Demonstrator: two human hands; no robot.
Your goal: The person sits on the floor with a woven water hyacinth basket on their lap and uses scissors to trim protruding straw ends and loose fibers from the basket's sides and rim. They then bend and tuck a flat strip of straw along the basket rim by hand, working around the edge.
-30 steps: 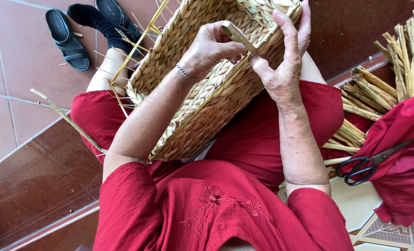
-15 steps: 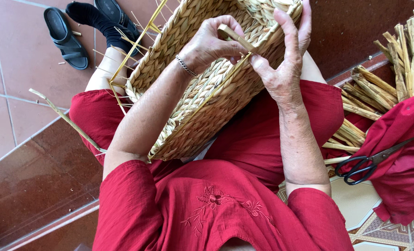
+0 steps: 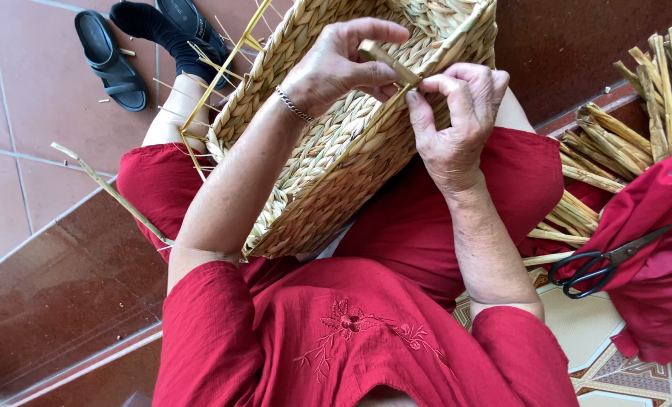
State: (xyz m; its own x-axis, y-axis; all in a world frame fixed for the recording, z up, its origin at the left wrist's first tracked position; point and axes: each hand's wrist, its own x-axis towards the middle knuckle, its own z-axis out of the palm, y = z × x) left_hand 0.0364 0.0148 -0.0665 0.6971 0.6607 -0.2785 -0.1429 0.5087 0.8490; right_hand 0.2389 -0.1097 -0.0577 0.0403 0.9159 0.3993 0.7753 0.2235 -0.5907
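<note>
On the lap of the seated person in red, a woven straw basket (image 3: 328, 151) lies tilted on its side, its rim toward the feet. The left hand (image 3: 336, 64) pinches a flat straw strand (image 3: 387, 62) between thumb and curled fingers just above the basket wall; the right hand (image 3: 456, 113) meets it there, thumb and forefinger pressed together on the same strand where it enters the weave.

The strand looks dry and stiff, so a sharp pull or a tight bend at the pinch could crack it, and a slack grip would likely let the last tuck loosen. The basket is only propped on the thighs and could roll toward the tiled floor (image 3: 27, 98) if one hand lets go.

Compared with half a second ago, the right hand's fingers, then spread upward, have closed down onto the strand, and the left hand has drawn nearer to it. Black-handled scissors (image 3: 600, 264) on red cloth (image 3: 652, 249) and the bundle of straw stalks (image 3: 615, 158) lie unchanged
</note>
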